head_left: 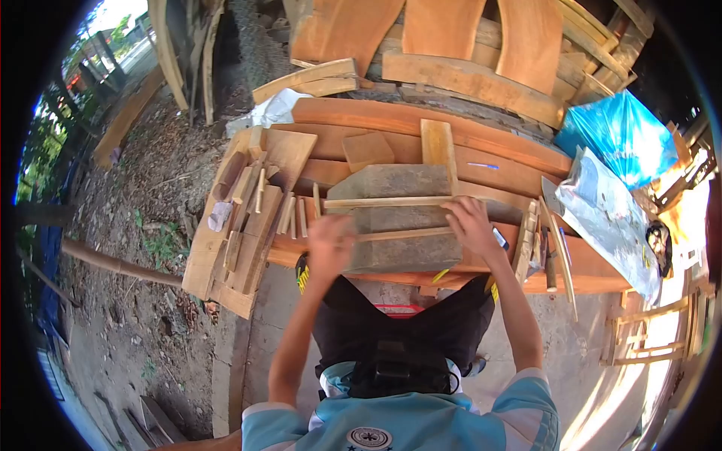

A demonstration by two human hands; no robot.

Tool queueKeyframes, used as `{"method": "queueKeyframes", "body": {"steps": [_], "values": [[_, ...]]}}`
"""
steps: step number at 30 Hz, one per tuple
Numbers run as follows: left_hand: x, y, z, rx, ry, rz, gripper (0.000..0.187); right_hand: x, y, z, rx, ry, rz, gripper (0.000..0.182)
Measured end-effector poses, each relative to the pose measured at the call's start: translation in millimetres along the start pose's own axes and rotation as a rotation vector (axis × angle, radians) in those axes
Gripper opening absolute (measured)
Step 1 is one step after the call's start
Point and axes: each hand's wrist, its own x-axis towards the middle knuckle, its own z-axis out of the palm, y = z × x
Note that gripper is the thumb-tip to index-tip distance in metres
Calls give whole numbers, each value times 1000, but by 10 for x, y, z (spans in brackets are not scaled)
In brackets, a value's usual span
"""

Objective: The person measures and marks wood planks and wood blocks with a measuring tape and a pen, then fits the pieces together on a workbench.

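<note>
Working at a plank worktop (519,146), a person in a light-blue shirt (406,425) has both hands over a grey board (406,180) with angled corners; an upper wooden strip (391,202) lies across it, with a lower wooden strip (406,234) nearer the body; the right hand (472,224) bends its fingers over the upper strip's right end, though whether its grip is pinching the wood cannot be told; the left hand (331,244), blurred, is at the left ends of the strips, its grip likewise unclear; short sticks (292,216) lie just left of the board; beyond it are a square wooden block (368,150) and a blue pen (483,165); blue plastic sheeting (620,139) is bunched at far right.
</note>
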Motion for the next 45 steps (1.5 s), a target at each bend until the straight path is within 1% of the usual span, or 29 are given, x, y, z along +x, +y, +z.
{"method": "queueKeyframes", "body": {"steps": [1, 2, 3, 4, 7, 8, 10, 11, 13, 14, 15, 16, 17, 19, 20, 23, 24, 27, 30, 31, 33, 36, 37, 38, 39, 41, 42, 44, 45], "values": [[-84, -199, -129, -63, -59, -213, 29, -111, 77, -41, 16, 68, 103, 29], [-190, -431, -212, -182, -80, -310, 26, -243, 191, -82, 21, 140, 212, 28], [-195, -415, -372, -261, -124, -429, 26, -372, 315, -119, 22, 219, 318, 28], [-291, -561, -405, -310, -192, -492, 28, -490, 442, -127, 2, 372, 377, 28], [-264, -538, -488, -335, -360, -520, 29, -827, 662, -111, 829, 353, 980, 30], [-250, -541, -469, -268, -362, -394, 29, -925, 694, -95, 1037, 276, 1090, 30], [-203, -512, -384, -139, -352, -145, 30, -940, 585, -92, 1083, 241, 1073, 28], [-177, -481, -337, -134, -374, -126, 29, -923, 544, -90, 1106, 218, 1063, 27], [-83, -365, -323, -116, -419, -92, 29, -999, 642, 67, 1179, 280, 1022, 28], [-41, -280, -325, -227, -489, -197, 25, -1008, 669, 118, 1195, 300, 1012, 29], [-37, -298, -302, -234, -543, -214, 24, -984, 676, 156, 1213, 317, 997, 30], [-52, -343, -283, -238, -596, -231, 22, -926, 595, 108, 1276, 417, 965, 24], [-70, -380, -272, -241, -648, -248, 21, -877, 504, 50, 1295, 468, 918, 23], [-80, -383, -263, -210, -617, -210, 19, -727, 334, -128, 1328, 571, 814, 23], [-82, -372, -254, -197, -603, -189, 19, -633, 249, -244, 1343, 580, 725, 24], [-37, -240, -197, -155, -455, -130, 19, -337, -98, -641, 1376, 587, 480, 27], [-73, -310, -142, -116, -427, -69, 20, -245, -214, -753, 1389, 572, 409, 29], [-105, -323, -40, -155, -460, -154, 21, -77, -469, -965, 1419, 510, 243, 31], [-59, -209, -1, -213, -466, -154, 21, 11, -587, -1084, 1287, 489, 112, 28], [-55, -172, 3, -241, -490, -205, 20, 34, -605, -1097, 1248, 487, 61, 27], [-63, -130, -19, -293, -532, -310, 19, 51, -619, -1101, 994, 547, 87, 24], [-185, -234, -79, -299, -554, -352, 20, 43, -569, -1099, 539, 607, 118, 23], [-225, -255, -99, -313, -551, -371, 20, 40, -524, -1061, 467, 586, 154, 22], [-258, -282, -113, -316, -518, -337, 24, 20, -464, -994, 395, 565, 193, 22], [-279, -345, -152, -233, -516, -248, 26, -12, -396, -910, 319, 544, 232, 21], [-301, -483, -223, -80, -515, -60, 29, -150, -211, -612, 395, 440, 381, 16], [-227, -407, -315, 28, -553, -98, 32, -235, -97, -437, 437, 395, 459, 15], [-225, -516, -356, 75, -511, -128, 31, -422, 104, -71, 508, 286, 614, 14], [-220, -565, -382, 103, -487, -145, 30, -510, 179, 136, 562, 328, 633, 14]]}}
